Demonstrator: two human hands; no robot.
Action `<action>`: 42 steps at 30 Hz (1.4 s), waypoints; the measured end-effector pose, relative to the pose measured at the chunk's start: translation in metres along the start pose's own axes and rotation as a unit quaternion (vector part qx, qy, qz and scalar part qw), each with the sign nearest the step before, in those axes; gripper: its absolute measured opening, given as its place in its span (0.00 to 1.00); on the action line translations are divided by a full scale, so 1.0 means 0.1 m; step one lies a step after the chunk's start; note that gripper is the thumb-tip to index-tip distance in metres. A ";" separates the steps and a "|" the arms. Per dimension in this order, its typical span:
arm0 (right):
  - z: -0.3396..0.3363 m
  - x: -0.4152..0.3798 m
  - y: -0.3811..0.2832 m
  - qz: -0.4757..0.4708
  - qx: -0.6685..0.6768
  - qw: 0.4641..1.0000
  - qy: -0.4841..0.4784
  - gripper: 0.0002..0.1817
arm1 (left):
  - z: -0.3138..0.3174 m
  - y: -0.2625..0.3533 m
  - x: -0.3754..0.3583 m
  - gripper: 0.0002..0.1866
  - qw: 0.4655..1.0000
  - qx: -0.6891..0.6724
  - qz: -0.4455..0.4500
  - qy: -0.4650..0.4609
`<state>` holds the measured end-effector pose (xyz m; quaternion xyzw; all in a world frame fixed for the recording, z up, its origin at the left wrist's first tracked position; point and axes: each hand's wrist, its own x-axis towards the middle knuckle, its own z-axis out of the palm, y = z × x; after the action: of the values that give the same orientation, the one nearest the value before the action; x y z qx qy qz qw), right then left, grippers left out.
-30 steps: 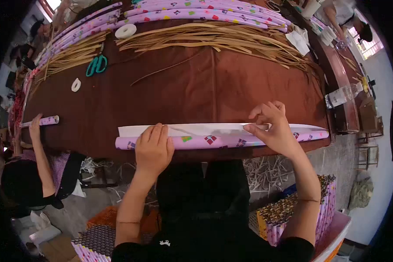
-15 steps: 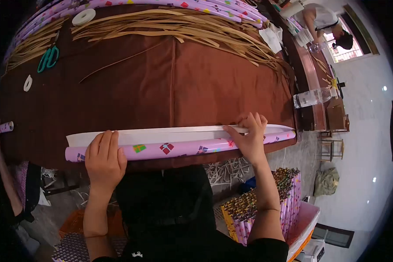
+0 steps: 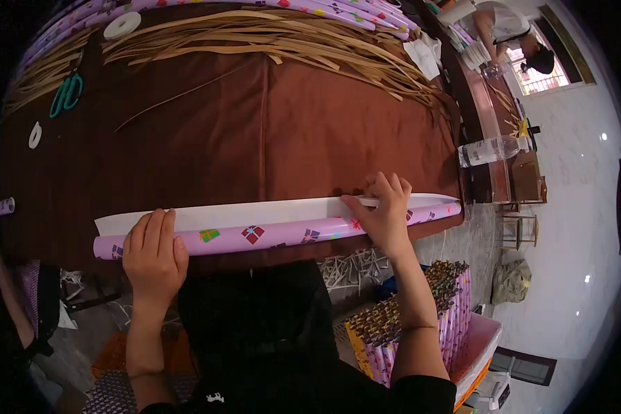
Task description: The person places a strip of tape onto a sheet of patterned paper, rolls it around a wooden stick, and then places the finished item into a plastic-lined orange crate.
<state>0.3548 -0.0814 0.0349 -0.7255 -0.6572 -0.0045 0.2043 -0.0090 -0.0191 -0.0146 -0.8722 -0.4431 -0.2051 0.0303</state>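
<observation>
A roll of lilac wrapping paper (image 3: 283,235) printed with gift boxes lies along the near edge of the brown-covered table, its white underside (image 3: 221,212) showing as a loose flap on the far side. My left hand (image 3: 152,255) presses over the roll's left part, fingers close together across the top and thumb on the near side. Toward the right end, my right hand (image 3: 386,214) pinches a narrow white strip (image 3: 370,202) between thumb and fingers above the flap; the fingers partly hide it.
Brown flat strips (image 3: 255,41), a white tape roll (image 3: 122,25), green-handled scissors (image 3: 66,94) and a small white ring (image 3: 34,135) lie on the table. A bottle (image 3: 493,150) is at right. Finished rolls (image 3: 421,317) stand in a crate below. Another person (image 3: 507,34) works beyond.
The long thin white strip along the flap's edge is no longer stretched out; only a short piece shows at my right hand. The whole view has shifted slightly.
</observation>
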 end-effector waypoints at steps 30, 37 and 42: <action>-0.35 0.01 0.00 -0.055 0.074 0.994 -0.050 0.17 | 0.40 1.68 0.67 0.18 0.986 -0.119 0.107 0.039; -0.87 -0.32 1.03 0.216 0.197 0.956 -0.031 0.18 | 0.38 1.67 0.65 0.19 0.987 -0.117 0.107 0.032; -0.65 -0.54 1.62 0.214 0.173 0.961 0.019 0.18 | 0.40 1.68 0.66 0.20 0.986 -0.119 0.108 0.034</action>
<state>0.5191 -0.1611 0.0325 -0.8024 -0.4737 0.1390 0.3353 0.1704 -0.0611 -0.0047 -0.9049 -0.3172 -0.2813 -0.0366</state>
